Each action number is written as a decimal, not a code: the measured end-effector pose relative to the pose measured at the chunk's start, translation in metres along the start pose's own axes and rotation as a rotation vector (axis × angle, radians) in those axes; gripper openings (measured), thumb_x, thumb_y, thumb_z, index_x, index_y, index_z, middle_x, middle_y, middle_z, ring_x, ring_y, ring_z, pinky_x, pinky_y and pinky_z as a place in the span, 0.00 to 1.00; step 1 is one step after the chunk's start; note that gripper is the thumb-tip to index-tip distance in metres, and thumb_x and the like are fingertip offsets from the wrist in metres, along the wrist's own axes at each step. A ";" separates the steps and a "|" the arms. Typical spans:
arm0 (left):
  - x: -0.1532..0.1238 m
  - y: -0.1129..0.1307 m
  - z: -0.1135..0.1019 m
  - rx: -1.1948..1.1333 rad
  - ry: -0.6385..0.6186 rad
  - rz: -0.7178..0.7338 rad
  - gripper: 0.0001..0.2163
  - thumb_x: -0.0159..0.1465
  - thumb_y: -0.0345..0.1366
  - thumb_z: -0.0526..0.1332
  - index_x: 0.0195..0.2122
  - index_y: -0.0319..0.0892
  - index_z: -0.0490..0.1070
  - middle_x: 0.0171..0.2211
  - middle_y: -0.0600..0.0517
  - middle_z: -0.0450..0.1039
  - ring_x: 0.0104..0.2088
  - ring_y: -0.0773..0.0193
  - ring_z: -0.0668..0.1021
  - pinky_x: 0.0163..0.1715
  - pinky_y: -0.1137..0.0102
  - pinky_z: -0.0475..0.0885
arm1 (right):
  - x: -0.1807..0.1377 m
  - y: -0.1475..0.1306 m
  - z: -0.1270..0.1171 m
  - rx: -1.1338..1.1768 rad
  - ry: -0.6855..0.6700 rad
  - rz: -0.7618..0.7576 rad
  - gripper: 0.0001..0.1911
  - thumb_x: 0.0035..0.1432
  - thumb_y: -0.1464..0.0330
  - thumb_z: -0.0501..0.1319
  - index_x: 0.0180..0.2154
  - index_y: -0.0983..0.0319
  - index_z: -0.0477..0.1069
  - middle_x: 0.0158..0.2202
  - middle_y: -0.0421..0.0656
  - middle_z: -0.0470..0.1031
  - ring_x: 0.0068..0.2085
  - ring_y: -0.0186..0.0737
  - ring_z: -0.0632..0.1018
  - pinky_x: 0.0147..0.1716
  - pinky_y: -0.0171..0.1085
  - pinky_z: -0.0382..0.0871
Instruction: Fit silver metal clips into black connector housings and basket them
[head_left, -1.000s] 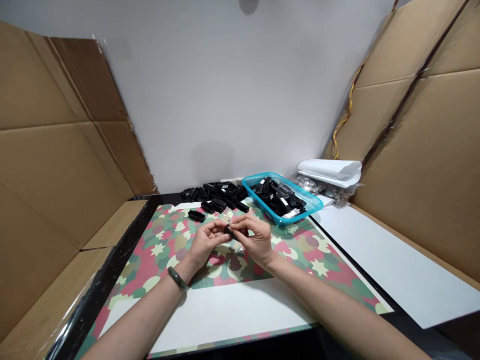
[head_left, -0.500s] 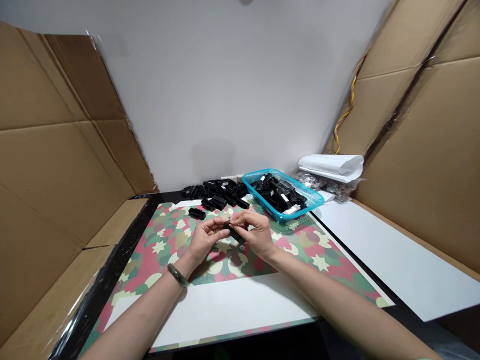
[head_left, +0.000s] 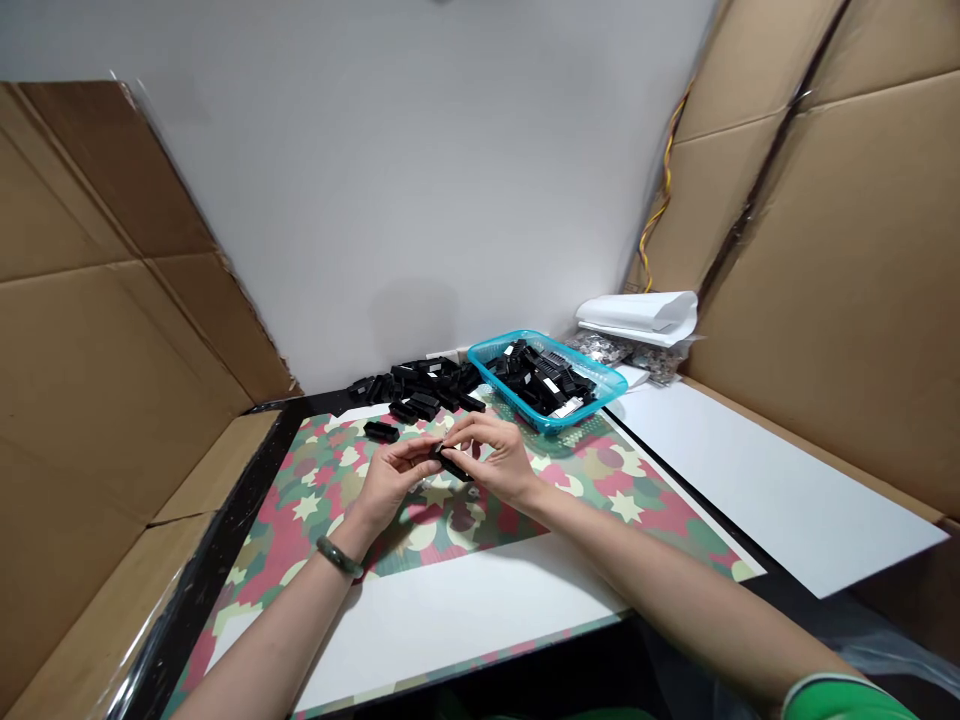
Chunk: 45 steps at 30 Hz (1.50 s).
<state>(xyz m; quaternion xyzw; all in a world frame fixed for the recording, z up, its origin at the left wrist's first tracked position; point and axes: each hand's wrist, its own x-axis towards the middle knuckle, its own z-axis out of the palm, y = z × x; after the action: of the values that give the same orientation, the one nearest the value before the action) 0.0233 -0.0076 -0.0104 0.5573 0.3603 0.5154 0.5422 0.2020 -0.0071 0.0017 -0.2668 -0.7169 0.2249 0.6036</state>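
Note:
Over the patterned mat (head_left: 322,500), a small black ribbed plastic block (head_left: 455,467) is held between both hands. My left hand (head_left: 390,480) pinches its left end between thumb and fingers. From the other side, my right hand (head_left: 496,458) closes thumb and fingertips at the block's top end, and those fingertips hide whatever small part may be there. One loose black block (head_left: 382,431) lies on the mat just beyond my left hand. Farther back is a heap of similar black blocks (head_left: 420,385), some bearing white labels.
A blue plastic basket (head_left: 551,424) full of black blocks stands at the back right. Behind it are clear bags of small metal parts (head_left: 660,358) under white paper (head_left: 637,312). Cardboard walls (head_left: 847,260) flank both sides, and a white board (head_left: 787,480) lies right.
The view has turned slightly, shifting the scene left. Both hands keep their grip on the black block, which now shows more of its smooth side.

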 end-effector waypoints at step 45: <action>-0.006 0.003 0.012 -0.160 0.164 -0.074 0.13 0.46 0.38 0.74 0.34 0.42 0.83 0.44 0.45 0.80 0.41 0.57 0.80 0.37 0.69 0.76 | -0.024 0.014 0.021 -0.088 -0.133 0.152 0.13 0.70 0.63 0.50 0.51 0.59 0.65 0.42 0.46 0.77 0.40 0.41 0.78 0.39 0.38 0.71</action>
<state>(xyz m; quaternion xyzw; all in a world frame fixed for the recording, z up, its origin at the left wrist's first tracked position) 0.0334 -0.0167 -0.0072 0.4547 0.3812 0.5660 0.5723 0.1862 -0.0128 -0.0287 -0.3310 -0.7423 0.2553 0.5236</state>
